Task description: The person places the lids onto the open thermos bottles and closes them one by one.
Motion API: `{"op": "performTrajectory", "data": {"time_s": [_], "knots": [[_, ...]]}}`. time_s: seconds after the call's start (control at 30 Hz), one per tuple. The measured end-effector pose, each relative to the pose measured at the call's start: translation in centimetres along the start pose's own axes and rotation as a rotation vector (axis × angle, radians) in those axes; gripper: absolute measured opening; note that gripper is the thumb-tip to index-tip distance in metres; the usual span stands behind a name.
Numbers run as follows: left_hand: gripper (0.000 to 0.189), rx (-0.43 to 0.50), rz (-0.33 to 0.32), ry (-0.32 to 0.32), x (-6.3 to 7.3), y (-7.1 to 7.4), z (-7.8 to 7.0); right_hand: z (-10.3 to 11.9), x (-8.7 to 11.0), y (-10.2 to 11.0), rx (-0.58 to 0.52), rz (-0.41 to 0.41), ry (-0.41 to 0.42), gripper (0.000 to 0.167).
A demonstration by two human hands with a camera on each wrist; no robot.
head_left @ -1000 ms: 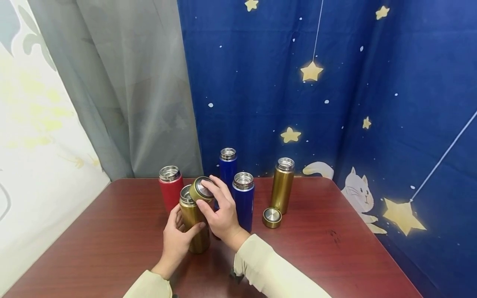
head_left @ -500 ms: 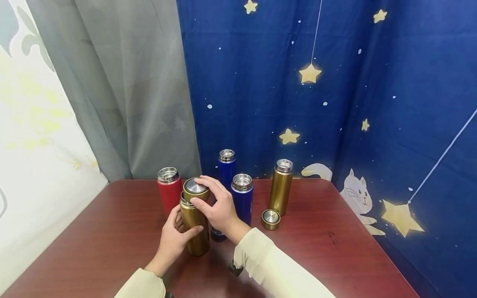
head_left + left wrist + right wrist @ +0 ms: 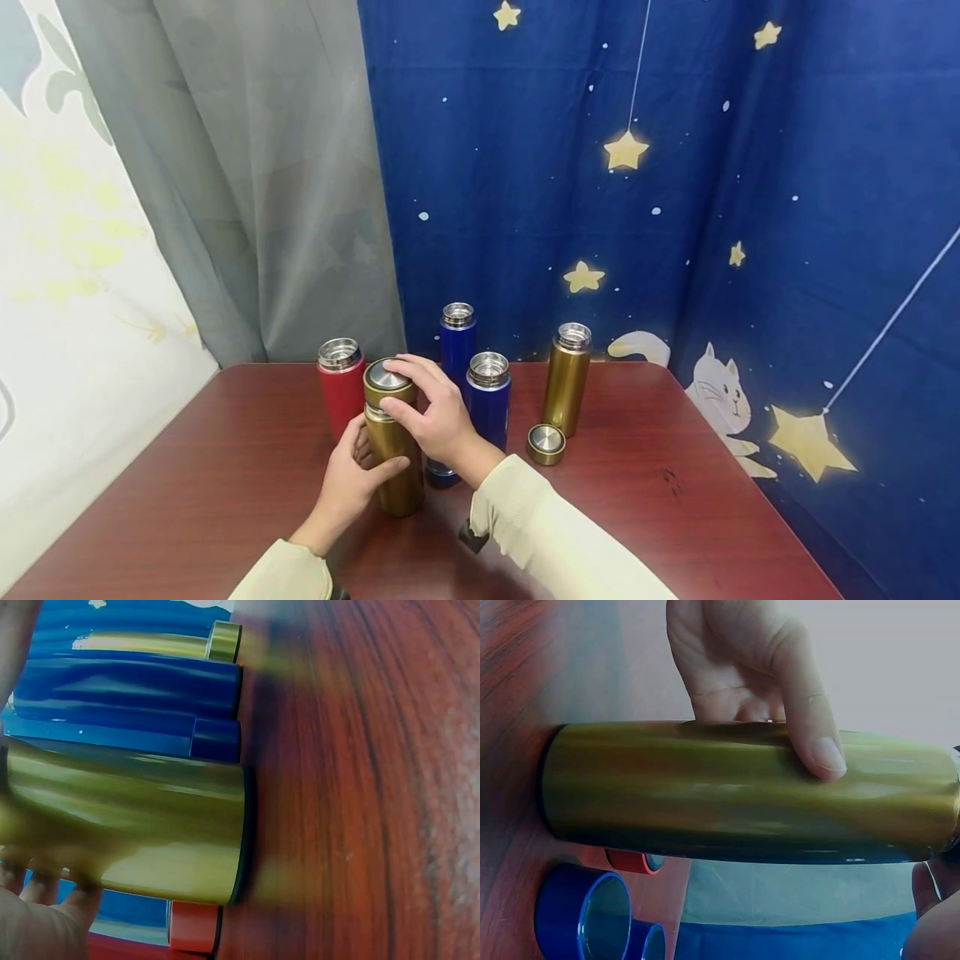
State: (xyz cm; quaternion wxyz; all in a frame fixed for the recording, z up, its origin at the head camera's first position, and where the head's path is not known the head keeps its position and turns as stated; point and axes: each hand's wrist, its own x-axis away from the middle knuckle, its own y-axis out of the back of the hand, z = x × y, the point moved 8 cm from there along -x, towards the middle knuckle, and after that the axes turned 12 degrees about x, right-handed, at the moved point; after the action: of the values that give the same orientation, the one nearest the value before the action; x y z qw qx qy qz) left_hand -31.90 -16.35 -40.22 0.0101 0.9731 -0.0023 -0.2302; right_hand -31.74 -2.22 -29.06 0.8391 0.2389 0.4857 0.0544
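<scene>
My left hand (image 3: 348,479) grips the body of a gold thermos bottle (image 3: 397,492) standing upright on the table, thumb in front and fingers curled behind. With thumb and fingers, my right hand (image 3: 442,421) holds a gold lid (image 3: 388,379) with a silver top, right at that bottle's mouth. A strip of the steel neck shows under the lid. In the right wrist view the gold bottle (image 3: 727,795) lies across the picture with the left thumb (image 3: 821,742) on it. The left wrist view shows the bottle's base (image 3: 217,832) on the tabletop.
Uncapped bottles stand close by: a red one (image 3: 341,396), two blue ones (image 3: 489,408) and another gold one (image 3: 567,383). A loose gold lid (image 3: 547,443) sits before the latter. Blue lids (image 3: 562,911) and a red lid (image 3: 196,926) rest on the wooden table (image 3: 225,483).
The right hand has brought the gold lid left and levelled it from a tilt beside the rim to flat over the mouth. The left hand keeps its grip on the bottle.
</scene>
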Motion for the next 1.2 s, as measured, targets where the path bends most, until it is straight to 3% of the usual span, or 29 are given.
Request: {"op": "performTrajectory", "data": {"time_s": [0.23,0.53,0.67,0.8,1.2], "knots": [[0.075,0.030,0.026,-0.009,-0.1,-0.2,0.2,0.0,-0.2,-0.4,0.008,0.082,0.003,0.040],[0.072,0.069,0.062,-0.025,-0.2,-0.3,0.3,-0.4,0.0,-0.7,-0.084,0.129,-0.004,0.038],[0.069,0.066,0.066,-0.015,-0.2,-0.2,0.3,-0.7,0.0,-0.6,-0.123,0.160,-0.012,0.037],[0.069,0.068,0.062,0.002,-0.2,-0.2,0.3,-1.0,0.0,-0.6,-0.094,0.185,-0.011,0.038],[0.069,0.050,0.071,0.012,-0.1,-0.2,0.3,-0.8,0.0,-0.3,-0.050,0.160,0.065,0.040]]}}
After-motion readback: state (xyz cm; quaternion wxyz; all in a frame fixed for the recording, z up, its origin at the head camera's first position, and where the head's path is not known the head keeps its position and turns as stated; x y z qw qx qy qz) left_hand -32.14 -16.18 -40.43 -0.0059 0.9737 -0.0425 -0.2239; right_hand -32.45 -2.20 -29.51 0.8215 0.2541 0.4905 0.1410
